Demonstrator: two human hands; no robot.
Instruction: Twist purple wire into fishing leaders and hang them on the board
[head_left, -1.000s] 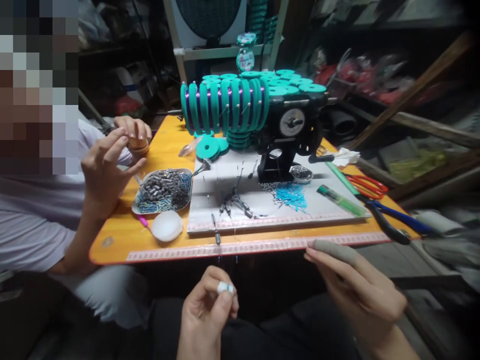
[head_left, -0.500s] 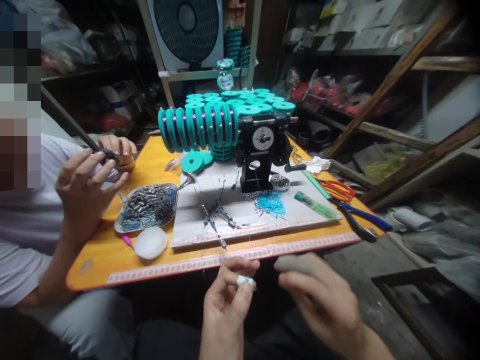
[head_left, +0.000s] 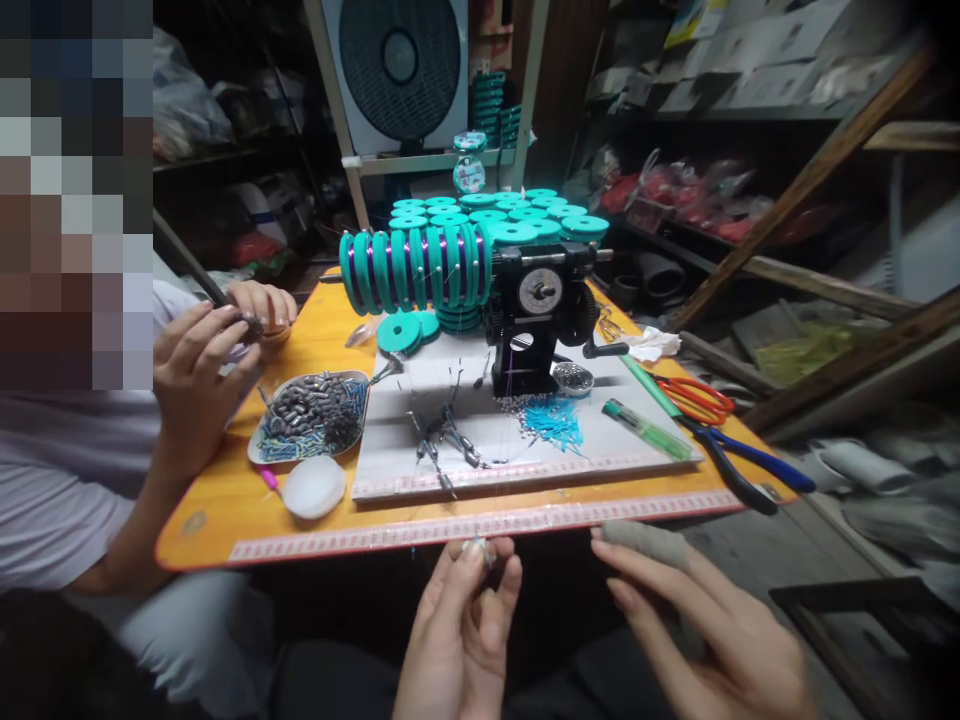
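My left hand point(head_left: 466, 625) is at the table's front edge, thumb and index finger pinched together. A small bluish tip shows at the pinch, but what it belongs to is too small to make out. White wrapping covers part of a finger there. To its right, my right hand point(head_left: 694, 610) has its fingers stretched out and apart, with a grey cover point(head_left: 645, 540) on one finger and nothing visible held. Ahead lies a white board point(head_left: 390, 480) with dark sinker-like pieces on thin lines point(head_left: 450, 445) and a pile of blue stems point(head_left: 553, 422).
A black winder point(head_left: 525, 320) carries teal spools point(head_left: 412, 268). At left, a co-worker's hands point(head_left: 202, 365) hold a dark bundle near a tray of sinkers point(head_left: 307, 405) and a white bowl point(head_left: 313, 488). Pliers with blue and black handles point(head_left: 750, 465) and a green tube point(head_left: 649, 430) lie right.
My left hand has turned, bringing its pinch up nearer the table edge. My right hand has moved right, away from the left, its fingers extended. The whole view has shifted slightly.
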